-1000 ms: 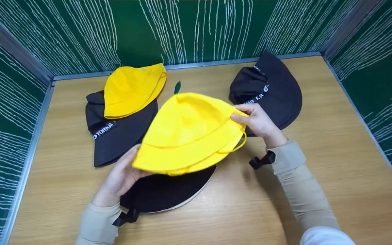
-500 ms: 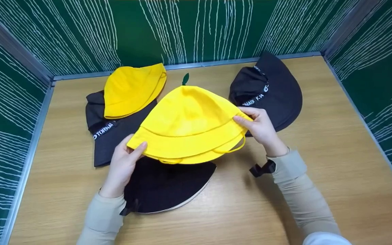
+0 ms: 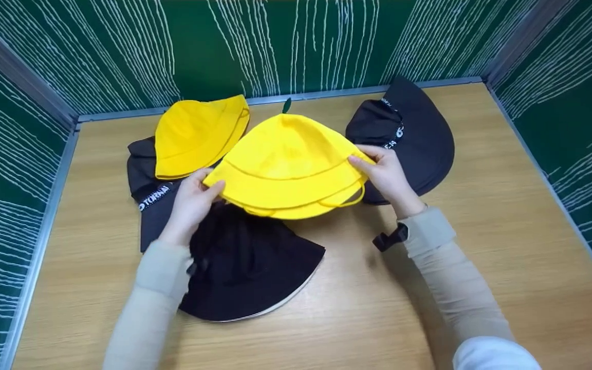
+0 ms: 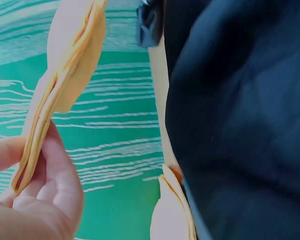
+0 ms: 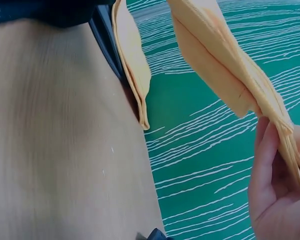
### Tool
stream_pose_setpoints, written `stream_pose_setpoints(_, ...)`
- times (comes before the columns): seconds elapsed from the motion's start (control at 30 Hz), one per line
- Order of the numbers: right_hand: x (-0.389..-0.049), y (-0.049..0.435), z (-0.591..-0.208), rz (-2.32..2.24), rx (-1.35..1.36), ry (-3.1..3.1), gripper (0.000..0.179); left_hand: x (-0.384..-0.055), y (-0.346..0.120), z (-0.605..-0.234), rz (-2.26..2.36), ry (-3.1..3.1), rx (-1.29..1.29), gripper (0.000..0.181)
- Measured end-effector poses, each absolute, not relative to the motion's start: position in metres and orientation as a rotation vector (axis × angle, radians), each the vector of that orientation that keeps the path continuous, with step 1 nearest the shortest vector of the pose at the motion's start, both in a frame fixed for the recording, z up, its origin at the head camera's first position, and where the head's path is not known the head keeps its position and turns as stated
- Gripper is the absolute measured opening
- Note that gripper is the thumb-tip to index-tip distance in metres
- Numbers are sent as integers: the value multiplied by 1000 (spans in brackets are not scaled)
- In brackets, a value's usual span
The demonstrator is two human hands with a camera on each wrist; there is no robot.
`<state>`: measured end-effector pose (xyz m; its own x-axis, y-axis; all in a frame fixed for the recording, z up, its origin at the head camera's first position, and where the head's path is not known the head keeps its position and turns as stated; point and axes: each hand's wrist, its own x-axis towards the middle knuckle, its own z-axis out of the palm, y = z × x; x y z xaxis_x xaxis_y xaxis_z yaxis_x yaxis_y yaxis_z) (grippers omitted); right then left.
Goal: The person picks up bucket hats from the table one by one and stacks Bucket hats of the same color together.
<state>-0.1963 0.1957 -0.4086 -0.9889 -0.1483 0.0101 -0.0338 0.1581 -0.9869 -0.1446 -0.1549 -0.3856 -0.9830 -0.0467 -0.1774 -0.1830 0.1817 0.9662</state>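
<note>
Both hands hold a bright yellow bucket hat [image 3: 291,164] up over the table, its crown upward with a small green leaf [image 3: 287,106] on top. My left hand [image 3: 190,203] pinches one end of the brim, thumb on the near face. At the other end of the brim, my right hand [image 3: 386,172] pinches it the same way. A yellow cord loops below the brim near the right hand. In the left wrist view the brim [image 4: 35,145] runs folded between thumb and fingers. The right wrist view shows the brim [image 5: 285,135] gripped likewise.
A black hat [image 3: 255,272] with a pale edge lies below the held hat. At the back left, another yellow hat [image 3: 193,136] lies on a dark lettered cap [image 3: 154,221]. A second dark cap [image 3: 424,139] lies at the back right. Green walls [image 3: 275,46] enclose the table [image 3: 506,231].
The held yellow hat has risen away from me in the head view. The left hand's thumb has come onto the brim's near face. More of the black hat below shows.
</note>
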Motion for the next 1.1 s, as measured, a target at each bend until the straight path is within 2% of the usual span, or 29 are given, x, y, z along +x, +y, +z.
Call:
stream_pose_setpoints(0.23,-231,187,-405,-1867,-66,2425,34,-182,-154,-388,1729,2443,-288,19)
stream_pose_setpoints(0.5,-261,177,-424,-1626,84,2555,34,-207,-150,-402,1489,2580,-249,26)
stream_pose_setpoints(0.67,-269,171,-438,-1482,73,2629,34,-214,-152,-414,1322,2638,-256,30)
stream_pose_setpoints(0.83,-271,167,-449,-1328,-14,2702,31,-217,-152,-428,1254,2592,-322,42)
stream_pose_setpoints(1.1,-271,169,-460,-1194,-18,2722,36,-215,-150,-435,1183,2532,-311,50)
